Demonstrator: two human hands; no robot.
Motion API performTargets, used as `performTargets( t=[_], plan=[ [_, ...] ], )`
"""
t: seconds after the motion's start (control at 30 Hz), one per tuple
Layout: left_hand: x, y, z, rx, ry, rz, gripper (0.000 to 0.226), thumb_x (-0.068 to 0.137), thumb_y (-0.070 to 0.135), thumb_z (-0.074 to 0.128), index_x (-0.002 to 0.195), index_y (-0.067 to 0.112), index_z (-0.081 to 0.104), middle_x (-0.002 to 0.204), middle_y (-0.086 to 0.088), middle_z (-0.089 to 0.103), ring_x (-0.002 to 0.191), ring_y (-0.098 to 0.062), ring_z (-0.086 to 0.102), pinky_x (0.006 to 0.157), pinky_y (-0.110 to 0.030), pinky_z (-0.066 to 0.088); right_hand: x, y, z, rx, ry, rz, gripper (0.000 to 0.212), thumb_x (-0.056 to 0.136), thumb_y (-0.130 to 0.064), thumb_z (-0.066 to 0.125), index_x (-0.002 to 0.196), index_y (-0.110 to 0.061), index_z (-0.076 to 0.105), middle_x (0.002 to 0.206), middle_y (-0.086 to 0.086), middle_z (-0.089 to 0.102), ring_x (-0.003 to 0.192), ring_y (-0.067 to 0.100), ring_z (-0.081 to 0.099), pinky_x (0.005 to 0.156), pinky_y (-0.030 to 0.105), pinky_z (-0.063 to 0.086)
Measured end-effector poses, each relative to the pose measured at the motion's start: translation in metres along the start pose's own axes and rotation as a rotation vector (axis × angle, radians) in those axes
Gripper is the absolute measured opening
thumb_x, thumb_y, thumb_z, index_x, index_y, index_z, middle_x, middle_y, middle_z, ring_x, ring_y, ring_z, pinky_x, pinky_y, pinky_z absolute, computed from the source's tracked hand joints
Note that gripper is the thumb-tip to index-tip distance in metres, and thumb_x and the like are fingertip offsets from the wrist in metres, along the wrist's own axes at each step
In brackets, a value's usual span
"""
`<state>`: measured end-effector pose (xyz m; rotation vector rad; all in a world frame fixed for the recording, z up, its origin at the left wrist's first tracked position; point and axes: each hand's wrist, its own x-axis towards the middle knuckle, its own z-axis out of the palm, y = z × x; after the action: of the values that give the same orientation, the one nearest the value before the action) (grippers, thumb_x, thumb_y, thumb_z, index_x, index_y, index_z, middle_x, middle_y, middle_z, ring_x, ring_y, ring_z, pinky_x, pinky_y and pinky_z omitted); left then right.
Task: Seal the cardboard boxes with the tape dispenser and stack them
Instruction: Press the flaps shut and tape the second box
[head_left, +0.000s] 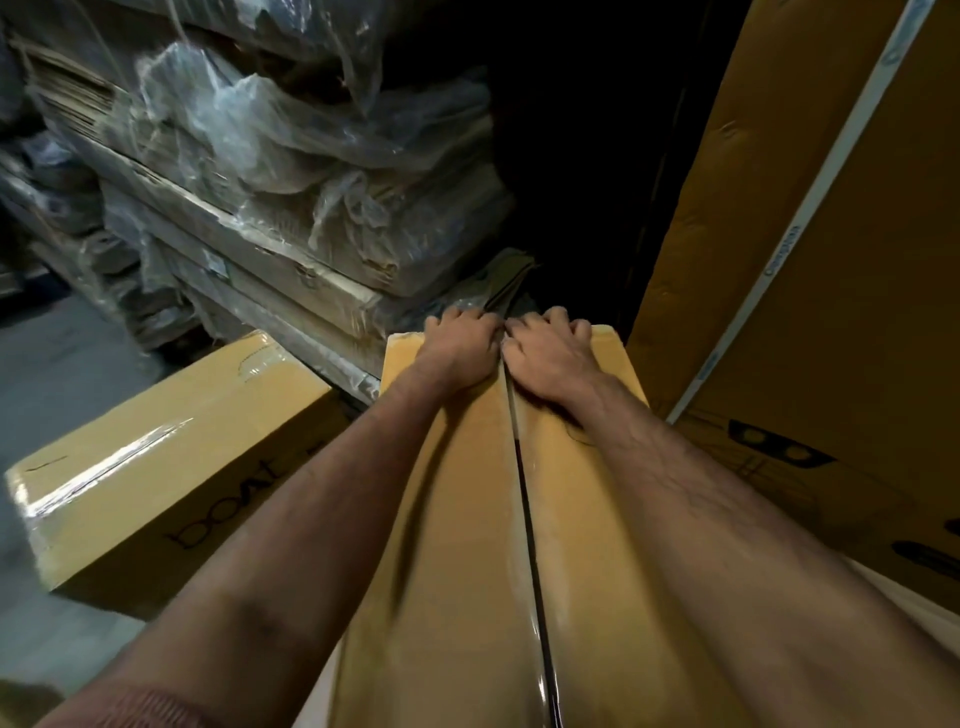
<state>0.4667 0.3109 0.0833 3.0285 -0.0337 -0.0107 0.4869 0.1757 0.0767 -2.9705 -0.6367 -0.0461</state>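
Both hands are lying palm-down at the far end of a long cardboard box (457, 519), one on each top flap. The left hand (460, 345) is resting on the left flap and the right hand (548, 358) on the right flap, thumbs nearly meeting over the dark centre seam (524, 499). On each hand the fingers are curling over the box's far edge and gripping it; the fingertips are hidden beyond that edge. Glossy clear tape is shining along the seam nearer the wearer than the fingers.

Left of the fingers, a second box (156, 478) is sitting lower, on grey floor (62, 364), with shiny tape along its top and "boat" printed on its side. Beyond the fingers and to their left, a stack of flattened cardboard (270, 223) is standing wrapped in torn clear plastic film (270, 119). Straight beyond the fingers the space is falling into darkness. Right of the fingers, a tall carton wall (831, 234) is rising, crossed by a pale printed tape strip (795, 223).
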Motion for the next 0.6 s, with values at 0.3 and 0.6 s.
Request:
performTargets(
  t=[0.3,0.6],
  plan=[
    [0.008,-0.002,0.001,-0.183,-0.109,-0.099,0.042,0.102,0.042,0.031,0.123,0.025,0.064,0.134,-0.007,0.06,0.127,-0.029,0.052,0.113,-0.053,0.029,0.022,0.008,0.01,0.082,-0.082,0.056,0.046,0.1,-0.036,0.022,0.123,-0.027,0.061,0.129,0.003,0.058,0.12,0.028,0.048,0.091,0.043,0.036],
    [0.008,0.006,0.01,-0.122,0.003,-0.168,0.052,0.105,0.048,0.027,0.12,0.015,0.064,0.125,-0.014,0.065,0.116,-0.031,0.058,0.104,-0.05,0.034,-0.051,0.002,0.007,0.182,0.032,-0.117,0.051,0.101,-0.028,0.033,0.15,-0.016,0.042,0.16,0.001,0.033,0.149,0.016,0.024,0.121,0.033,0.012]
  ],
)
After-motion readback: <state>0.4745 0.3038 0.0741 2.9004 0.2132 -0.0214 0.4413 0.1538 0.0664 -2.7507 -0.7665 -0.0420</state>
